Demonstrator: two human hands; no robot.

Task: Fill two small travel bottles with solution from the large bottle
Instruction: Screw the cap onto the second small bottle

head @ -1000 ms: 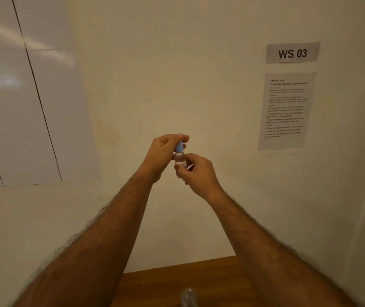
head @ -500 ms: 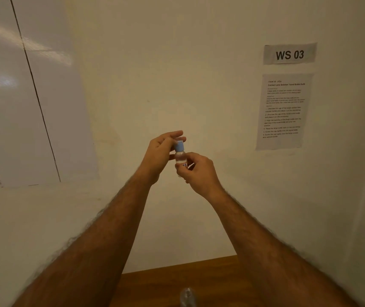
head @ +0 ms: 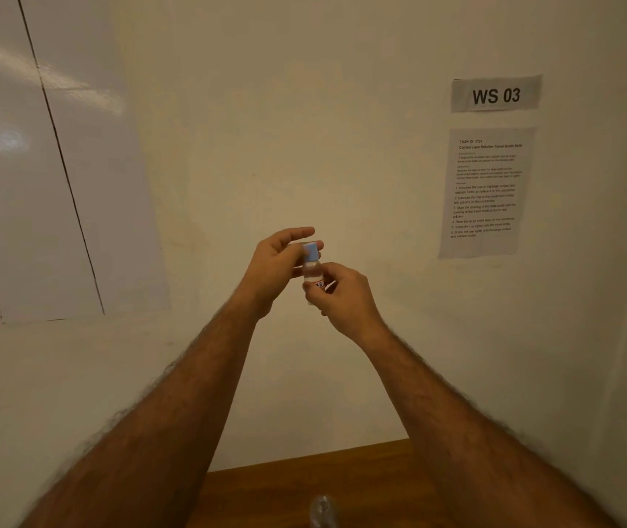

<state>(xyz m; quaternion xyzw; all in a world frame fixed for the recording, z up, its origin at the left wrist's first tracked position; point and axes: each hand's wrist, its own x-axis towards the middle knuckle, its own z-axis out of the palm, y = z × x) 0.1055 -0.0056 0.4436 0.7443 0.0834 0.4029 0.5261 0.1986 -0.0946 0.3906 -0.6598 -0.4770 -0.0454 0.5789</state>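
— Your left hand (head: pixel 277 266) has loosened on the blue cap (head: pixel 310 250), fingers lifting.
— And the small bottle (head: pixel 312 271)?
— Pinched upright in your right hand (head: pixel 346 295), above the bench (head: pixel 372 485). Whether it's filled, you can't tell.

head cam | single view | faces forward at wall (head: pixel 304 108) | hands (head: pixel 315 276) near, centred
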